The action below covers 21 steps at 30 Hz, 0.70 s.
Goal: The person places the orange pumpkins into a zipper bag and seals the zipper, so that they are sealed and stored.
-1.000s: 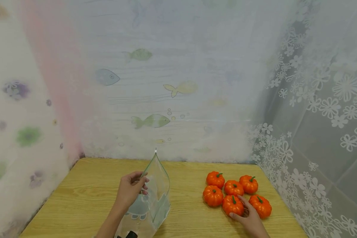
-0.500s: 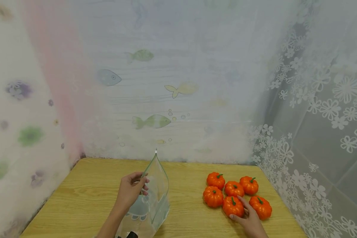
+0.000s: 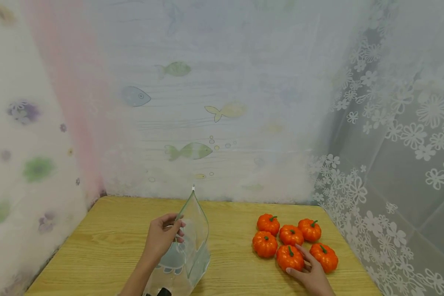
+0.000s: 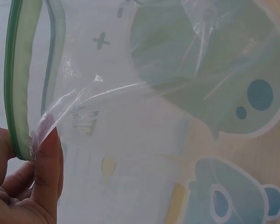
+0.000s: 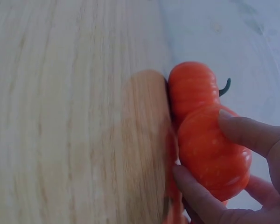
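Note:
My left hand (image 3: 163, 237) pinches the rim of a clear zip bag (image 3: 197, 263), whose mouth gapes with its slider at the top. In the left wrist view, thumb and fingers of the hand (image 4: 30, 179) grip the end of the bag's green zip strip (image 4: 11, 84). My right hand (image 3: 312, 273) has thumb and fingers around the front middle orange pumpkin (image 3: 289, 259), which rests on the table. The right wrist view shows this pumpkin (image 5: 212, 151) between thumb and fingers of the hand (image 5: 252, 172), with another pumpkin (image 5: 191, 86) beside it.
Several other orange pumpkins (image 3: 265, 244) stand close around the held one, one of them (image 3: 323, 257) just right of the right hand. The wooden table (image 3: 107, 238) ends at a fish-patterned curtain (image 3: 244, 176) behind. A small black object (image 3: 164, 292) shows at the bottom edge.
The bag's mouth has narrowed slightly, its right side drawing a little to the left. Both hands keep nearly the same place.

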Available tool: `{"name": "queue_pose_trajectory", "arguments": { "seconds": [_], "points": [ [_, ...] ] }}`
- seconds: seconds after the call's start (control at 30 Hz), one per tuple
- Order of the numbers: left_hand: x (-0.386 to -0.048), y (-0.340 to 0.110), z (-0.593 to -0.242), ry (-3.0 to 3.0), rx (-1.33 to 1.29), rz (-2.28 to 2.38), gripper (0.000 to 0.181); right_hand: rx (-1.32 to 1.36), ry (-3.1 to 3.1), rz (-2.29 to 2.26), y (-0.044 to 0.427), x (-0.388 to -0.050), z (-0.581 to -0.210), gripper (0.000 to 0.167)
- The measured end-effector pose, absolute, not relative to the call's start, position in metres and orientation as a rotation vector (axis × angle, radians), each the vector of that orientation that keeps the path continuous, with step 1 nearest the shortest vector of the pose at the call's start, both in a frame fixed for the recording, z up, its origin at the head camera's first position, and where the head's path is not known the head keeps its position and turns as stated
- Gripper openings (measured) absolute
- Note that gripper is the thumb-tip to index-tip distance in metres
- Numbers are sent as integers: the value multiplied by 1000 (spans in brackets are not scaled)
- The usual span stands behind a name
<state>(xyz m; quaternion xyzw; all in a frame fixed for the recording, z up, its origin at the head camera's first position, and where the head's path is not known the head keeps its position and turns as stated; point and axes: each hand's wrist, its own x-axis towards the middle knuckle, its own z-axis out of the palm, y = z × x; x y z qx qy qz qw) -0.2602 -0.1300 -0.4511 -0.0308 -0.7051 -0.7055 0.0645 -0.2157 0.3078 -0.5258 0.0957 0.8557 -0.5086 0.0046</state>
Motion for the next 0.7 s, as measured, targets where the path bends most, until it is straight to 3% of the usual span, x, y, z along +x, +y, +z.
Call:
{"name": "queue_pose_trajectory", "arguments": {
  "seconds": [0.7],
  "points": [
    [-258,-129,-451,-2132,-42,-2131,21,259,2514,-1801,286,-201,-511,80]
  ]
}}
